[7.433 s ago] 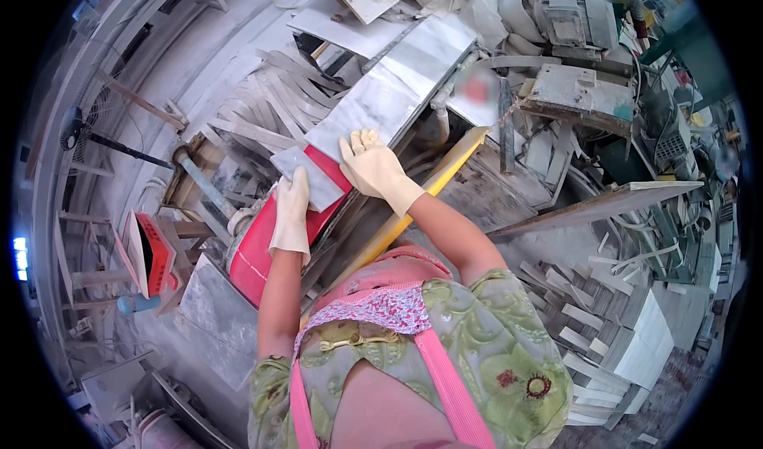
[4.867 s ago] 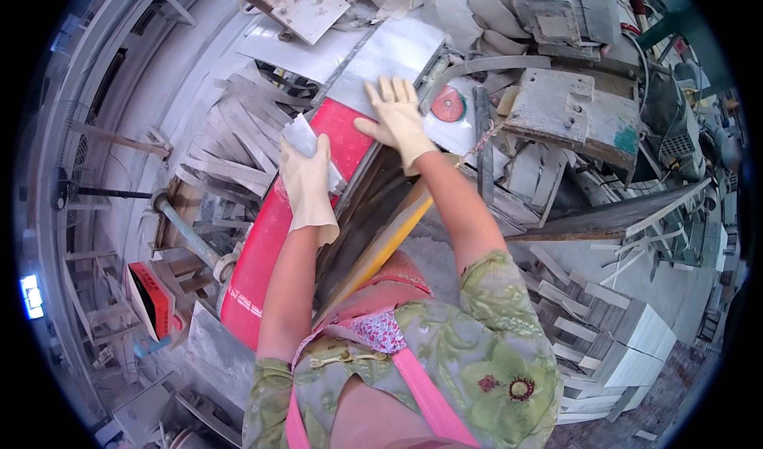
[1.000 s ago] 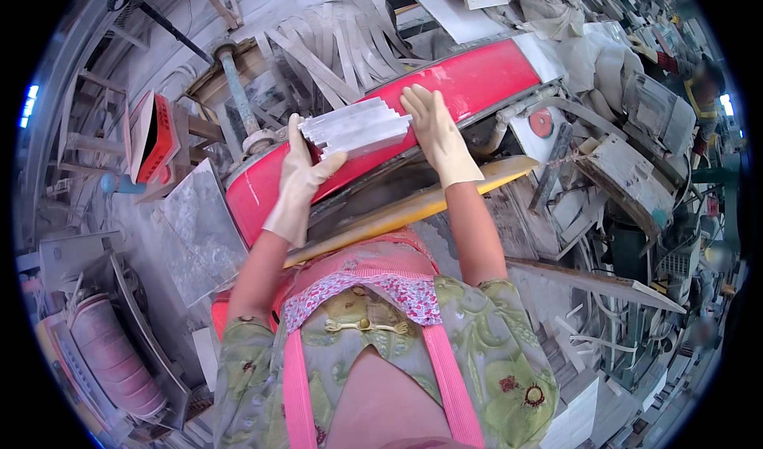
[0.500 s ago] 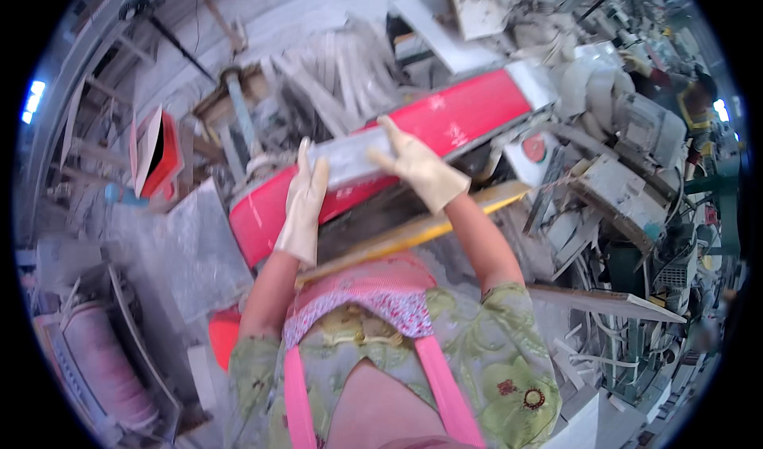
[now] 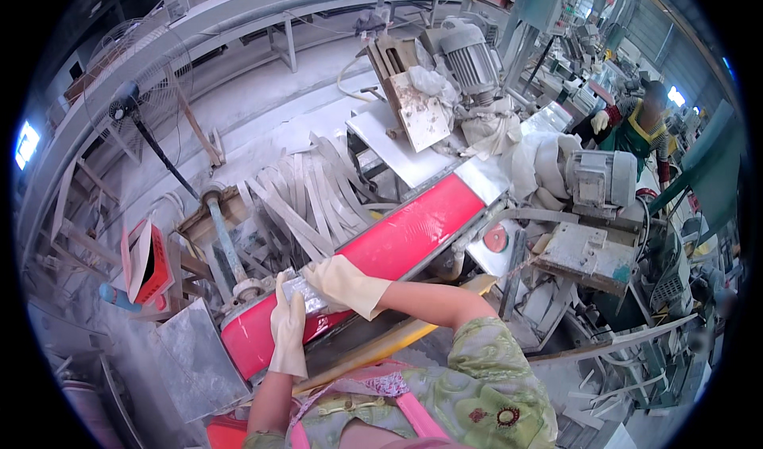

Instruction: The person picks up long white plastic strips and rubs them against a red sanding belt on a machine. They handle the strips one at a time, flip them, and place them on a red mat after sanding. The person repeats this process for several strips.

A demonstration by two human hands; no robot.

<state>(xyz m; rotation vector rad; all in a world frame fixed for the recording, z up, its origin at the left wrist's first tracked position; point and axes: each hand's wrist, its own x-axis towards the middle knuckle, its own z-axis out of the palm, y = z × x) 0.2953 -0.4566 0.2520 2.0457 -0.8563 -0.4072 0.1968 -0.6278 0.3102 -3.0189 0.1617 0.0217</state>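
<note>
A long red belt (image 5: pixel 409 230) runs diagonally across a machine in front of me, from lower left to upper right. On its nearer left part lies a small shiny grey metal-looking piece (image 5: pixel 296 285), partly hidden by my gloved hands. My left hand (image 5: pixel 288 326), in a cream rubber glove, grips the piece's left end with the thumb raised. Bent over the right side of the same piece is my right hand (image 5: pixel 346 284), gloved alike, its fingertips close to the left hand. What the piece's underside touches cannot be seen.
A yellow bar (image 5: pixel 389 339) runs along the machine's near side. Grey strips (image 5: pixel 306 199) heap behind the belt. A motor (image 5: pixel 602 180) and a red button (image 5: pixel 497 239) are to the right. A red basket (image 5: pixel 151 268) stands left. A co-worker (image 5: pixel 648 127) is at far right.
My view has tilted up and shows more of the far side. Both hands and the grey piece have moved toward the belt's left end. The right hand now covers more of the piece, nearer the left hand.
</note>
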